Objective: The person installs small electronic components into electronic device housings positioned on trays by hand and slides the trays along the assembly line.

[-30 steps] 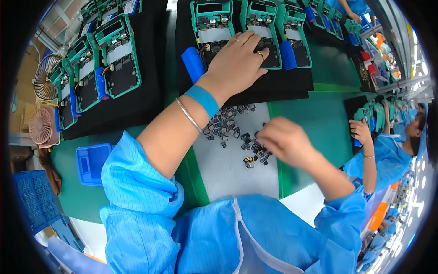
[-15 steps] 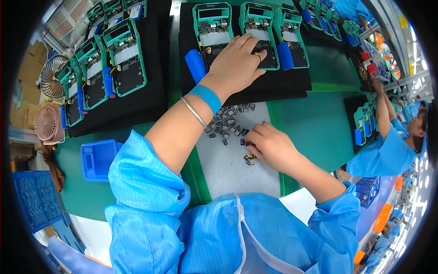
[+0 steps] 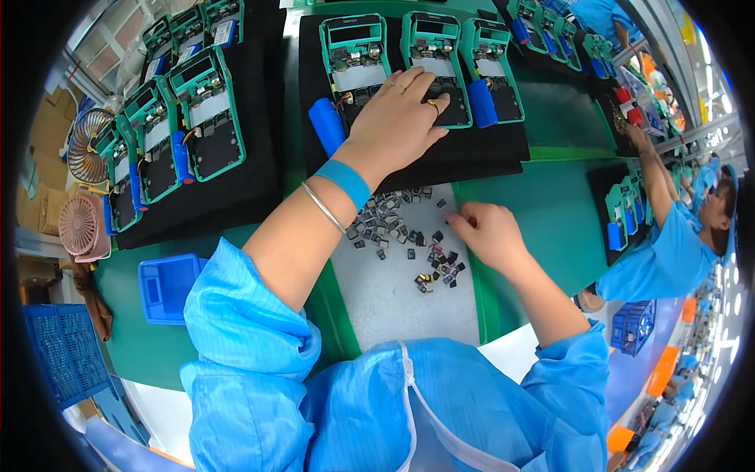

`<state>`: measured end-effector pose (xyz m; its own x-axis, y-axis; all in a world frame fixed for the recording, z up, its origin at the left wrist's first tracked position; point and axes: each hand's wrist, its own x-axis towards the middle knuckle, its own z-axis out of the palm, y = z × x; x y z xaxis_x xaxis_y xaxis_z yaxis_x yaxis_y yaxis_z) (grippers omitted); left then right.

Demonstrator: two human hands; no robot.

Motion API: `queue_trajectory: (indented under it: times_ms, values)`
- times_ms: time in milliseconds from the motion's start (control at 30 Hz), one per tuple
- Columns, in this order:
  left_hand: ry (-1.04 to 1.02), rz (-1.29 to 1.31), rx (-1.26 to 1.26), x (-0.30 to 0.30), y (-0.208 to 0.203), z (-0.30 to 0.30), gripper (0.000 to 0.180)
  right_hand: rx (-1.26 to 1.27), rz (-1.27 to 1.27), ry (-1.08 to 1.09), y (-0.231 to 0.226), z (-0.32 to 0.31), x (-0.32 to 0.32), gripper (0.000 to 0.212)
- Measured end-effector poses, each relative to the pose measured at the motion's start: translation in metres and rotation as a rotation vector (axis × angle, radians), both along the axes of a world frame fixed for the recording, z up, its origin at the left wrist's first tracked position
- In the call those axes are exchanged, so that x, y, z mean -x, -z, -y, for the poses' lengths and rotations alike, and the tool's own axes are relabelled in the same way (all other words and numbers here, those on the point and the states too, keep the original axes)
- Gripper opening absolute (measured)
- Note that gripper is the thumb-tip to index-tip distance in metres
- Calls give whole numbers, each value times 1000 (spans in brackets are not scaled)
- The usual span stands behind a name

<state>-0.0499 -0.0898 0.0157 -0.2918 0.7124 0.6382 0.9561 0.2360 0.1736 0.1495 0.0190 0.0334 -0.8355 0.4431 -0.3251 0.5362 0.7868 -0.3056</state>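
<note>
My left hand (image 3: 399, 119), with a blue wristband and a metal bangle on its wrist, reaches over the lower part of a green device housing (image 3: 431, 28). Its fingers are apart and its fingertips rest by the housing's circuit board. My right hand (image 3: 495, 238) is above the right edge of the grey mat (image 3: 393, 315), thumb and fingers pinched on a small black part (image 3: 449, 221). To its left lies a loose pile of small black-and-silver parts (image 3: 387, 220); a smaller cluster of black and yellow parts (image 3: 442, 270) lies nearer me.
Other green housings with blue batteries (image 3: 484, 104) lie on black cloths (image 3: 267, 157) ahead and to the left. A blue bin (image 3: 167, 287) stands at left, near two small fans (image 3: 81, 226). At right, a co-worker in blue (image 3: 661, 252) works by more housings (image 3: 627, 206).
My right hand has moved to the right off the near cluster, uncovering more of its parts, and its fingers have pinched together. My left hand stays over the housing. The whole view has shifted slightly.
</note>
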Motion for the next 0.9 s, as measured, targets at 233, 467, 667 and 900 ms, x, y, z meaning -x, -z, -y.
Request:
queue_trajectory:
  times_ms: [233, 467, 667, 900]
  values:
    - [19, -9, -3, -2, -4, -2, 45, -123, -600, -478, 22, -28, 7, 13]
    - [8, -9, 16, -1, -3, 0, 45, -147, -283, -219, 26, -17, 15, 11]
    - [17, -6, 22, -2, -8, -2, 45, -146, -558, -626, 24, -40, 5, 5]
    - [31, -71, -74, -23, -30, -29, 44, -525, -336, -1047, 18, -43, 21, 9]
